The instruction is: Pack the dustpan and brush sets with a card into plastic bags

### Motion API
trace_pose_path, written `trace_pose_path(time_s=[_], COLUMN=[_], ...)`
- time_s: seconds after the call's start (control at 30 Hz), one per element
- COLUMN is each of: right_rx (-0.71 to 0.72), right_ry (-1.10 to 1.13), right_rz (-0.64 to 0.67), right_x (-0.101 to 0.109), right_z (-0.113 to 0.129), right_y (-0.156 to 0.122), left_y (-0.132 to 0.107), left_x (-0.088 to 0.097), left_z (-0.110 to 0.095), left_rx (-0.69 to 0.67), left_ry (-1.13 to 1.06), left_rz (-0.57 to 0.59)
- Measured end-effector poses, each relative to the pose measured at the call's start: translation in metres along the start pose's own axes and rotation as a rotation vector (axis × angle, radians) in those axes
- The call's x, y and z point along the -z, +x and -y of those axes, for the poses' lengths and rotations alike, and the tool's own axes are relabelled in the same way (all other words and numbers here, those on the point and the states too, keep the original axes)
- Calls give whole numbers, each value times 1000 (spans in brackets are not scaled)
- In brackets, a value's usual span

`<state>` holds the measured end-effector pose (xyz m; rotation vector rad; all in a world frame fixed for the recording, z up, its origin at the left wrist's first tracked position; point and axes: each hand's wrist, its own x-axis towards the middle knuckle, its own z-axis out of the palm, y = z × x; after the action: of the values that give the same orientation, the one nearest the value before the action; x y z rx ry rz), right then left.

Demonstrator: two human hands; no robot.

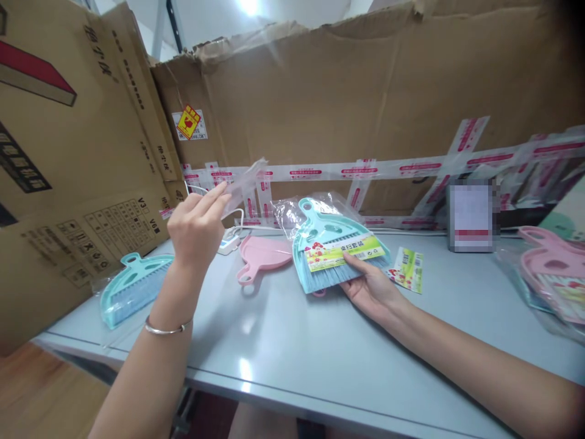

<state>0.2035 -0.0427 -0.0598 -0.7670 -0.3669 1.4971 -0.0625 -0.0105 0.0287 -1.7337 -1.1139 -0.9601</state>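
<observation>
My left hand point(197, 227) is raised above the grey table point(292, 360), its fingers pinched on a clear plastic bag point(244, 183). My right hand point(372, 286) grips the bristle end of a blue dustpan-and-brush set point(326, 241) carrying a green and yellow label, held just over the table. A crumpled clear bag point(287, 213) lies behind the set. A pink dustpan point(262, 256) lies flat between my two hands.
A blue brush set in a bag point(132, 292) lies at the left edge. A loose label card point(406, 268) sits right of my right hand. Bagged pink sets point(555, 274) are piled far right. Cardboard walls point(365, 97) enclose the back and left. A white power strip point(228, 242) lies behind.
</observation>
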Motion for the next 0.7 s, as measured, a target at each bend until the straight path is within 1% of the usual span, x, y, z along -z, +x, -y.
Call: trace_pose_path(time_s=[0.07,0.13,0.2,0.23,0.27,0.3,0.33,0.37,0.43,0.47,0.5,0.53,0.57,0.63,0.67,0.7], right_rx=[21,36,46,48,48,49,48,47,47,47,48,50,53,61,67,72], right_ry=[5,-8,-24,-27,-26,-22,-16,-11,-1,4,10,16,21,23,18,8], right_rz=[7,1,-3,-4,-4,-4,-4,-6,-8,-9,-6,-1,6,27,41,56], right_x=[0,0,0,0,0,1,1,1,1,1,0,0,-1,-3,-4,-4], right_z=[1,2,2,2,2,2,2,2,2,2,2,2,1,1,0,-1], right_y=[0,0,1,1,1,2,2,2,2,1,1,0,0,-1,-2,-3], left_y=[-1,-5,-10,-12,-13,-14,-13,-13,-12,-12,-13,-14,-17,-22,-25,-28], left_x=[-1,-6,-13,-15,-16,-16,-15,-13,-11,-12,-14,-18,-22,-29,-31,-32], left_z=[-1,-8,-18,-23,-27,-31,-35,-39,-47,-52,-58,-65,-72,-88,-95,-101], left_rx=[39,5,-38,-46,-46,-41,-30,-10,79,162,274,405,543,794,876,917], left_ry=[49,44,-20,-60,-104,-156,-222,-311,-545,-667,-779,-880,-974,-1170,-1290,-1421], left_rz=[180,422,655,738,790,813,810,785,680,610,548,511,513,608,680,756])
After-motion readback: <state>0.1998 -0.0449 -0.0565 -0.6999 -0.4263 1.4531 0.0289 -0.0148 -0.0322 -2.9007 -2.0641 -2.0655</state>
